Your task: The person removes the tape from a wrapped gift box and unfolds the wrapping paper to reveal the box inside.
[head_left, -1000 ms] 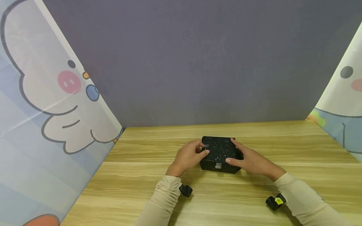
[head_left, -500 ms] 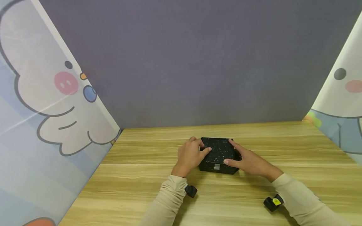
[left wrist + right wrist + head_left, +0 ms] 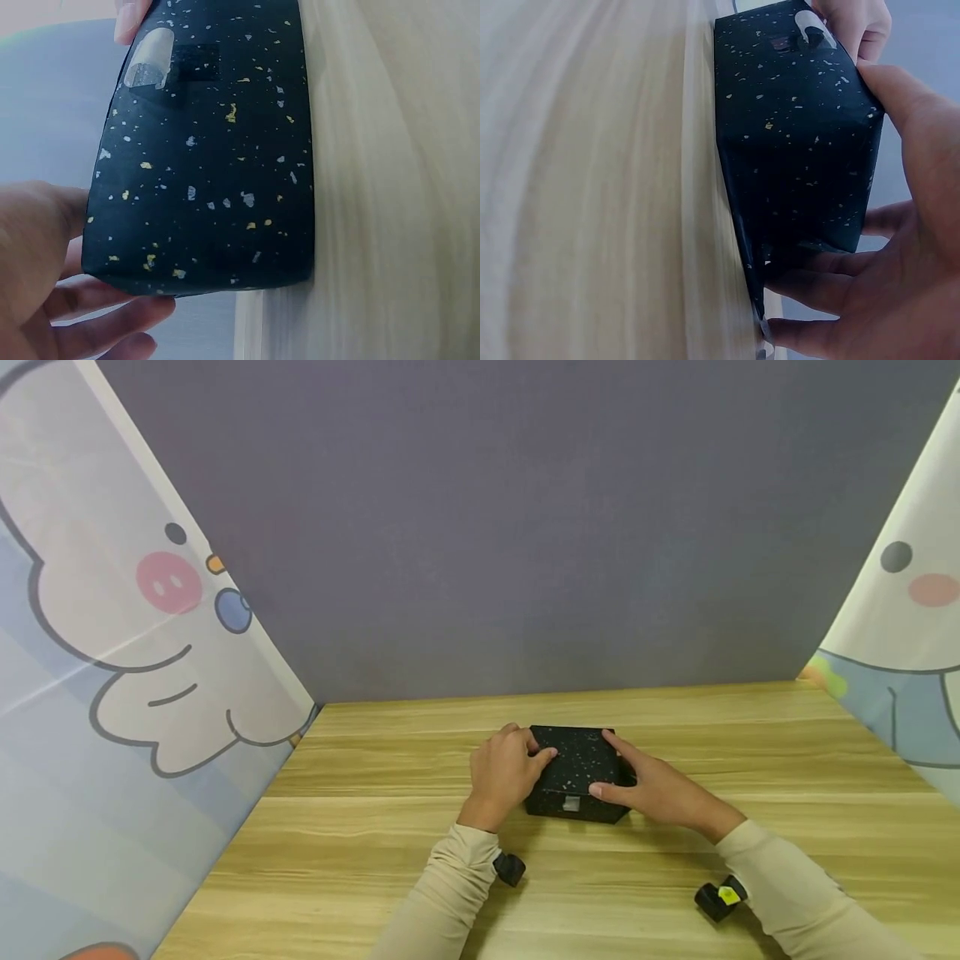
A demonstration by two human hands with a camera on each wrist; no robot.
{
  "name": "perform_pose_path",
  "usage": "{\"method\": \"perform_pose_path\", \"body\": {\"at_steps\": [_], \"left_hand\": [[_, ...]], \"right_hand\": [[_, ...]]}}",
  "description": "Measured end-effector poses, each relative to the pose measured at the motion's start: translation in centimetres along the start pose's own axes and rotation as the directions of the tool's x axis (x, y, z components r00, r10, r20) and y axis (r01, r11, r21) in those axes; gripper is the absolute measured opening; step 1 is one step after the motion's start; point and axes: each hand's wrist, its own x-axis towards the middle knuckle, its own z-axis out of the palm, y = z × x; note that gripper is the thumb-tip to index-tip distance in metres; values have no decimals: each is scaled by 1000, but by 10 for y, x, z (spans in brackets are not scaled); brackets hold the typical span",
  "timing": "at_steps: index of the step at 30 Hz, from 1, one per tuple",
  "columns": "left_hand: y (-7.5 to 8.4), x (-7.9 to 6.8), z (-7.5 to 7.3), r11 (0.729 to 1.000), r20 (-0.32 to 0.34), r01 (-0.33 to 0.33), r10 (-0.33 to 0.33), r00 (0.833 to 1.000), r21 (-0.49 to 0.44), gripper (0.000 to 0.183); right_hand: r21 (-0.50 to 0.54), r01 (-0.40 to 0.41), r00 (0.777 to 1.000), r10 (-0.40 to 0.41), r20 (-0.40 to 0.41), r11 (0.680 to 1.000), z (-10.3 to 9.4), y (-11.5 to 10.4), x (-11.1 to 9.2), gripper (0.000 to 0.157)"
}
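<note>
A box (image 3: 577, 760) wrapped in black paper with silver and gold specks sits on the table. On its front side, a strip of clear tape (image 3: 152, 56) bridges the upper edge, one end curling away. My left hand (image 3: 501, 777) grips the box's left end, thumb on the top face and fingers bent down behind the side. My right hand (image 3: 663, 789) spans the right end, with the thumb at the front top edge and the index finger at the far corner. In the right wrist view, its lower fingers touch a loose paper flap (image 3: 742, 232) at that end.
The wood-grain table (image 3: 360, 860) runs back to a grey panel (image 3: 525, 527). Cartoon-printed sheets stand on the left (image 3: 135, 710) and right (image 3: 900, 627). Each wrist carries a small black camera, the left camera (image 3: 510, 868) and the right camera (image 3: 716, 902).
My left hand has shifted inward, and its thumb reaches farther over the top. A small grey piece by its fingertips no longer shows. My right hand keeps its place on the box.
</note>
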Motion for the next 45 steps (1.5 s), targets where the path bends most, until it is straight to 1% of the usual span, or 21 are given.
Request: {"method": "perform_pose_path", "body": {"at_steps": [6, 9, 20, 24, 30, 38, 45], "left_hand": [[0, 1, -1, 999, -36, 5, -4, 999, 33, 25], [1, 0, -1, 999, -35, 4, -3, 999, 42, 22], [2, -3, 3, 999, -71, -23, 26, 997, 35, 14], [1, -4, 4, 1000, -68, -15, 14, 998, -15, 13], [-3, -3, 4, 991, -35, 44, -49, 998, -126, 13], [-8, 0, 1, 979, -7, 79, -82, 997, -190, 9], [-15, -1, 0, 960, 41, 137, -131, 991, -245, 11]], "right_hand": [[-11, 7, 1000, -7, -11, 1000, 1, 0, 1, 98], [-13, 3, 1000, -3, -10, 1000, 1, 1, 1, 98], [4, 2, 1000, -2, -5, 1000, 1, 1, 0, 99], [1, 4, 1000, -4, -2, 1000, 1, 2, 0, 98], [5, 0, 1000, 0, 2, 1000, 0, 2, 0, 98], [-15, 1, 1000, -1, -8, 1000, -1, 1, -1, 98], [-19, 8, 1000, -8, -7, 1000, 0, 2, -1, 97]]}}
